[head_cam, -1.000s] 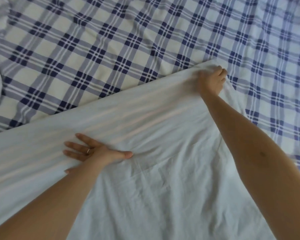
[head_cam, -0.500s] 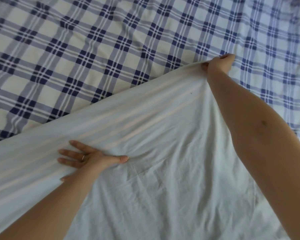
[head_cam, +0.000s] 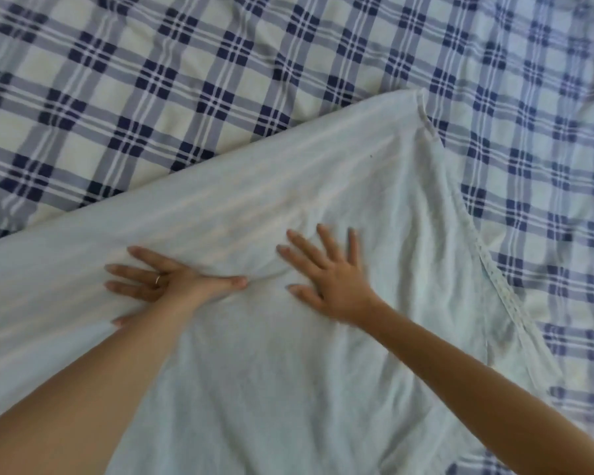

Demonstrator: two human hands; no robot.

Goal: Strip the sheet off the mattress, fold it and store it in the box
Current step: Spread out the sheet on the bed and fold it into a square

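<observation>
White sheet: lies spread over the lower and middle part of the view, on top of a blue-and-cream checked cloth that fills the top and the right side. The sheet's upper edge is a straight line running diagonally from the left border up to a corner, right of centre near the top. From that corner a stitched hem runs down the right side toward the lower right. The surface is creased, with faint long stripes parallel to the upper edge. A curved wrinkle sits between the two hands.

Left hand: flat on the sheet, palm down. The fingers are straight and spread, pointing left, and the thumb is stretched out to the right. There is a ring on one finger. The hand lies just below the diagonal edge, well inside the sheet.

Right hand: also flat on the sheet, palm down, slightly blurred. The fingers are straight and fanned apart, pointing up toward the corner. It sits near the left hand, thumbs toward each other but not touching, and well apart from the corner and the hem.

Neither hand grasps any cloth; both rest on top of it. The sheet lies under both palms and extends past them on every side. The bare forearms enter from the two bottom corners.
</observation>
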